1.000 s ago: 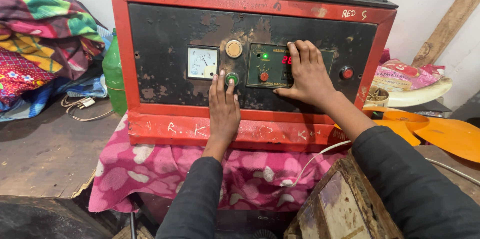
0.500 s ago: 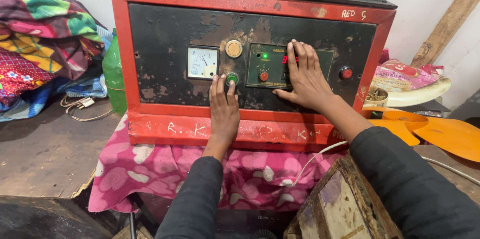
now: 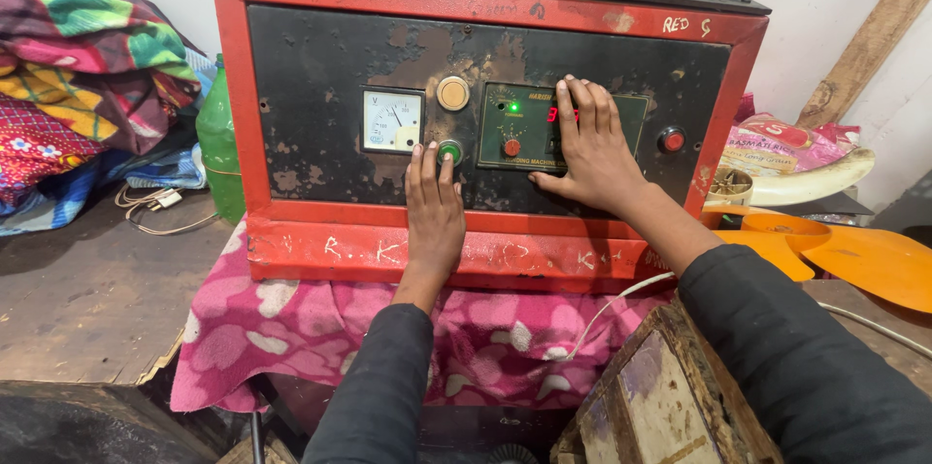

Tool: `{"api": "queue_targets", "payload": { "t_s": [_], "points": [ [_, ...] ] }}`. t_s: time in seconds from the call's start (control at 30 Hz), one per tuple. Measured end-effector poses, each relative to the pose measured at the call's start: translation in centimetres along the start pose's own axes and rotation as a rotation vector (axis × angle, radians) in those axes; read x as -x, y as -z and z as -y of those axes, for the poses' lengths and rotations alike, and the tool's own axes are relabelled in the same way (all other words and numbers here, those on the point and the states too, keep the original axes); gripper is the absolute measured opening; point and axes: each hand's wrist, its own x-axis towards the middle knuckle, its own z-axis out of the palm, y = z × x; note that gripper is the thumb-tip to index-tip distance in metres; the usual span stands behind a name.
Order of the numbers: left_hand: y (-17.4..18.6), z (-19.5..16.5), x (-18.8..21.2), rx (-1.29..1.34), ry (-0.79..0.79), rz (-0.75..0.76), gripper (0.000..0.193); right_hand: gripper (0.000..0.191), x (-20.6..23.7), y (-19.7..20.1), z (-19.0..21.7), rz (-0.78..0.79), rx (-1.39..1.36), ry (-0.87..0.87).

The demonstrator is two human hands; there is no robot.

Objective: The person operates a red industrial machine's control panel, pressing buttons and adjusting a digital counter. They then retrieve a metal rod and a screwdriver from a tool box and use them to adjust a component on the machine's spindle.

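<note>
Green button under the left hand's flat fingertips, on one red machine.
Right hand lies open, holding nothing, across the control panel just beside; one dial gauge, one cream knob, two red buttons surround them.

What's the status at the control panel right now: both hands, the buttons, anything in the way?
Left hand flat on panel, fingertips at green button. Right hand spread over small display, covering part of it. Red button untouched. Nothing blocking.
</note>
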Motion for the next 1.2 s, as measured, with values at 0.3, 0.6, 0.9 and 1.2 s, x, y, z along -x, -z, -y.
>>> {"api": "queue_targets", "payload": {
  "t_s": [0.3, 0.6, 0.9, 1.2],
  "points": [
    [0.6, 0.0, -0.3, -0.068, -0.030, 0.061, 0.060, 0.123, -0.1, 0.3, 0.1, -0.012, -0.005, 0.000],
    [0.5, 0.0, -0.4, -0.019, 0.044, 0.083, 0.059, 0.124, -0.3, 0.4, 0.2, -0.018, -0.032, -0.025],
    [1.5, -1.8, -5.6, -0.186, 0.086, -0.065, 0.067, 0.125, -0.5, 0.4, -0.1, -0.010, -0.030, -0.065],
    [2.3, -1.7, -7.3, -0.172, 0.032, -0.066, 0.064, 0.125, -0.5, 0.9, 0.0, -0.001, -0.032, -0.075]
  ]
}}
